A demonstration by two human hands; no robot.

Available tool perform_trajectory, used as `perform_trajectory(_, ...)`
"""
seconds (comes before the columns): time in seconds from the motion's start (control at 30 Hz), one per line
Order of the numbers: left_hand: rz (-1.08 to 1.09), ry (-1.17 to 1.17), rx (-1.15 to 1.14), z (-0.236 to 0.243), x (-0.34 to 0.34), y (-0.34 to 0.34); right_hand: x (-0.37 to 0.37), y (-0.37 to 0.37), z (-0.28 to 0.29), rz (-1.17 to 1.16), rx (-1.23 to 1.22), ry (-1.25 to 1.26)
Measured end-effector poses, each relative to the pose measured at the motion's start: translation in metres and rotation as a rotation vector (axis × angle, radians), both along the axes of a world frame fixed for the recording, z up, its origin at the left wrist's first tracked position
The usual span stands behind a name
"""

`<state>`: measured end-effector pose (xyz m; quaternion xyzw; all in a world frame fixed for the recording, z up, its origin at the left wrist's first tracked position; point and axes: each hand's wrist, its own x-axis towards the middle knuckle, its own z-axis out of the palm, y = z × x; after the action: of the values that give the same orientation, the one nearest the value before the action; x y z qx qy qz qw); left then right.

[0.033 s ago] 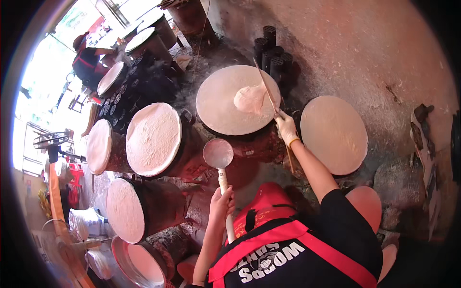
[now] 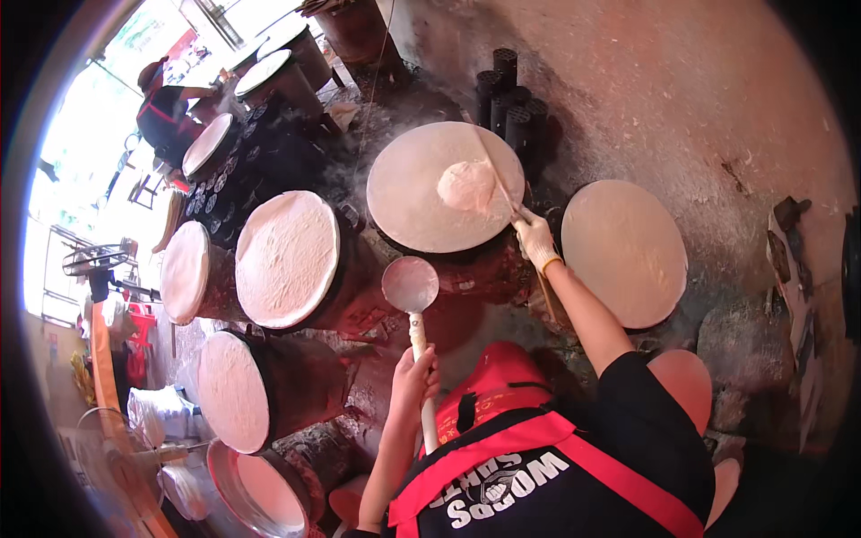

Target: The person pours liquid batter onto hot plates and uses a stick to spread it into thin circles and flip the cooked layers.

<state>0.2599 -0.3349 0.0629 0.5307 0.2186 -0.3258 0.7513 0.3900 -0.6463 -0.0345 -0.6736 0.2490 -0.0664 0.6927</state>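
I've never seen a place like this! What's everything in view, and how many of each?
Round plates: at least eight, pale, five nearby, others upper left
Soft mound: one, pale pink, on the central plate
Stick: one, brown, in the right hand
Ladle: one, pale handle, in the left hand
Perforated cylinders: at least five, black, beyond the central plate
Wide pot: one, reddish inside, lower left
Fan: one, dark, far left
Board: one, orange-brown, left
Co-worker: one, dark clothes with red straps, upper left
Wall: one, brownish, upper right
Left hand: one, bare, lower centre
Right hand: one, apparently pale-gloved, right of centre
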Motion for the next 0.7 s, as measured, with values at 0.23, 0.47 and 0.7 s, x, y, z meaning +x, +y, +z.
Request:
perform_trajectory(0.23,-0.085,-0.179,0.041,-0.052,0.088,-0.012,-0.072,-0.008,0.000,0.309,-0.188,0.010)
perform_trajectory(0.47,-0.094,-0.262,0.332,-0.102,0.176,-0.094,-0.084,0.051,-0.016,-0.012,0.316,0.160)
perform_trajectory(0.7,-0.015,0.678,-1.043,-0.028,0.177,-0.045,-0.065,0.069,0.017,0.166,0.407,0.153)
